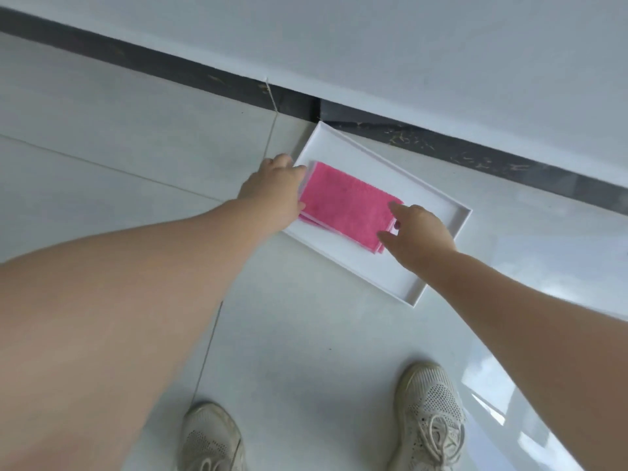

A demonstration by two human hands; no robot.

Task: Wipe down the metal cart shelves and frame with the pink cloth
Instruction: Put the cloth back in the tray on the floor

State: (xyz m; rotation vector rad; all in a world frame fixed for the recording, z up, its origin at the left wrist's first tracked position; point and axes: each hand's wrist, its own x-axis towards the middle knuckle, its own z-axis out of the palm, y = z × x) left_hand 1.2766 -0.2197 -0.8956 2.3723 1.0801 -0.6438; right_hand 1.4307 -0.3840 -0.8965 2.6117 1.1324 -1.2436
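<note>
A folded pink cloth [346, 203] lies flat in a shallow white tray [438, 212] on the floor by the wall. My left hand [272, 190] is at the cloth's left end, fingers curled over its edge. At the cloth's right end, my right hand [416, 234] has its fingers spread and its fingertips touching the corner. Whether either hand has a grip on the cloth is unclear. No metal cart is in view.
The tray sits on pale glossy floor tiles next to a dark baseboard [204, 76] and a white wall [407, 45]. My two feet in light mesh sneakers [430, 413] stand on the tiles just in front of the tray.
</note>
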